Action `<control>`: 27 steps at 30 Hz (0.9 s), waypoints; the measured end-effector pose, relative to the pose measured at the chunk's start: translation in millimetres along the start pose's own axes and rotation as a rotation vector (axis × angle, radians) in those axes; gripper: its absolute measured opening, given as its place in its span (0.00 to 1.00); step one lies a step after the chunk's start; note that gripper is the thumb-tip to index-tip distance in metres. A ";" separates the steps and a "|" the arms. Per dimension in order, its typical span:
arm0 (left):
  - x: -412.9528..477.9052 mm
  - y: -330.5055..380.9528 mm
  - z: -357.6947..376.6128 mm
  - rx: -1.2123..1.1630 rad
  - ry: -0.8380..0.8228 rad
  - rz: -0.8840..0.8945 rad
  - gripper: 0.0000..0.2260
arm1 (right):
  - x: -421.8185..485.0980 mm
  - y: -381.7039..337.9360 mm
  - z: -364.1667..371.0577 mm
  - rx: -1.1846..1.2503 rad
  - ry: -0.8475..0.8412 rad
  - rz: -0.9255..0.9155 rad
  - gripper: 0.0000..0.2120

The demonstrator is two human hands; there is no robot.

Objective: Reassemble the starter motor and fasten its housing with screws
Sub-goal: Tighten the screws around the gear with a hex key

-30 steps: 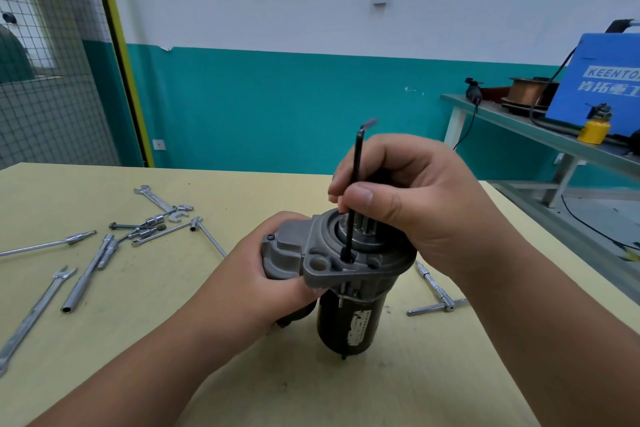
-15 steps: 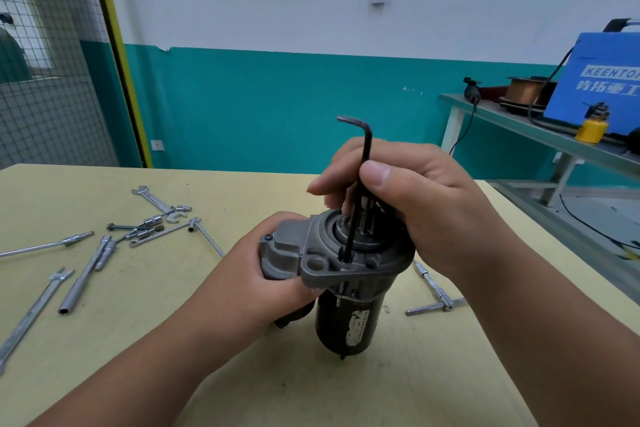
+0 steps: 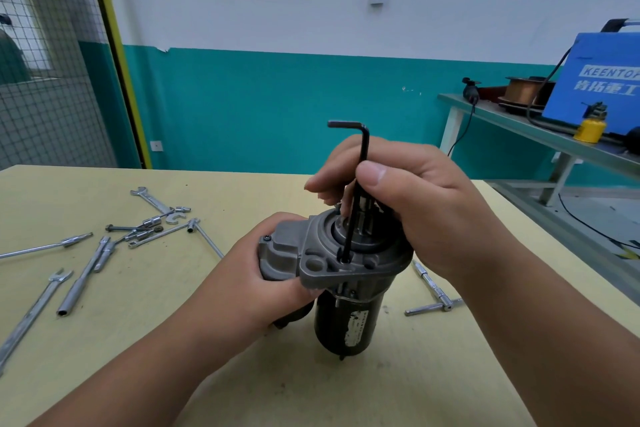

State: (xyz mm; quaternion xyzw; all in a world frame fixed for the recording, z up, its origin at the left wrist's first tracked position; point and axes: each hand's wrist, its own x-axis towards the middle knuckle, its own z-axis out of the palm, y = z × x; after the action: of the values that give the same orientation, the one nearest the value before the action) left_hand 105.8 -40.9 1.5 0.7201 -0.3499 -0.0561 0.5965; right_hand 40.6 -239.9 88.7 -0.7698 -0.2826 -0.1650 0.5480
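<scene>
The starter motor [image 3: 346, 319] stands upright on the yellow table [image 3: 207, 374], black body below and grey cast housing [image 3: 311, 253] on top. My left hand [image 3: 263, 281] grips the housing's left side. A black L-shaped hex key [image 3: 358, 184] stands in a screw hole on the housing flange, its short arm pointing left at the top. My right hand [image 3: 426, 204] pinches the key's long shaft between thumb and fingers, just above the housing. The screw head under the key's tip is hidden.
Several wrenches, sockets and extension bars [image 3: 104, 246] lie scattered on the table's left part. A T-handle socket wrench [image 3: 433, 291] lies right of the motor. At the right stands a bench with a blue welder [image 3: 595, 80] and a yellow oil can [image 3: 590, 128].
The hex key has turned in the screw hole: its short arm swung from pointing right to pointing left, and my right thumb shifted along the shaft. My left hand stayed on the housing.
</scene>
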 end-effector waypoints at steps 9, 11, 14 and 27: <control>-0.2 1.1 1.0 -0.009 -0.001 0.022 0.20 | 0.3 -0.3 2.2 -0.006 0.036 0.012 0.11; 0.5 0.6 0.7 -0.009 -0.004 0.024 0.20 | 1.2 -0.8 3.9 -0.014 0.059 -0.011 0.08; 0.4 0.6 0.3 -0.012 -0.008 0.027 0.20 | 1.6 -0.6 4.4 -0.044 0.064 -0.032 0.07; 0.8 -0.8 0.6 0.001 -0.004 0.029 0.22 | 1.4 1.4 4.9 -0.016 0.071 -0.021 0.07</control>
State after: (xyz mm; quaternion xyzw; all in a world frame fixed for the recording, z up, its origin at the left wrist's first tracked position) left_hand 106.4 -41.8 1.0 0.7151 -0.3614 -0.0486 0.5964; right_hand 42.3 -235.3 86.7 -0.7650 -0.2696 -0.2001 0.5496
